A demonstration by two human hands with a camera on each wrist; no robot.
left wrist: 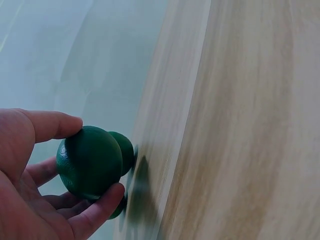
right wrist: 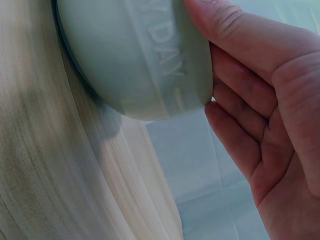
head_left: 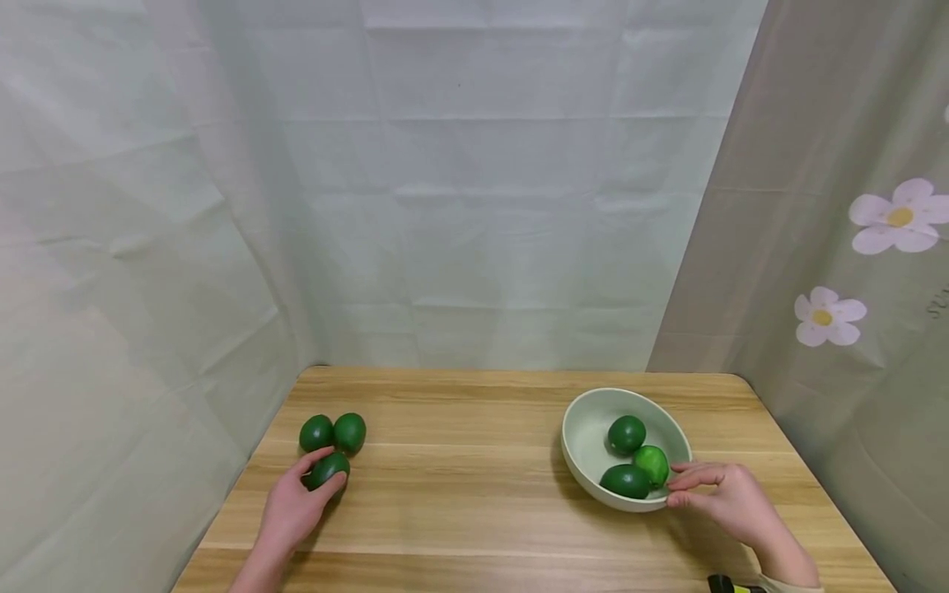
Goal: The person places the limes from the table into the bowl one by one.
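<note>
On the left side of the table, my left hand (head_left: 293, 504) holds a dark green lime (head_left: 329, 470) between thumb and fingers. Two more dark limes, one on the left (head_left: 316, 433) and one on the right (head_left: 350, 432), lie just beyond it. In the left wrist view the held lime (left wrist: 90, 161) partly covers them. At the right, my right hand (head_left: 722, 497) grips the rim of a pale green bowl (head_left: 586, 428). Inside the bowl are two dark limes (head_left: 626, 434) and a brighter green lime (head_left: 652, 466). Raised lettering shows on the bowl's outside (right wrist: 150, 65) in the right wrist view.
The wooden table (head_left: 460, 486) has a bare stretch between the limes and the bowl. Pale cloth (head_left: 474, 206) hangs behind and at both sides of the table, with printed flowers (head_left: 829, 317) at the right.
</note>
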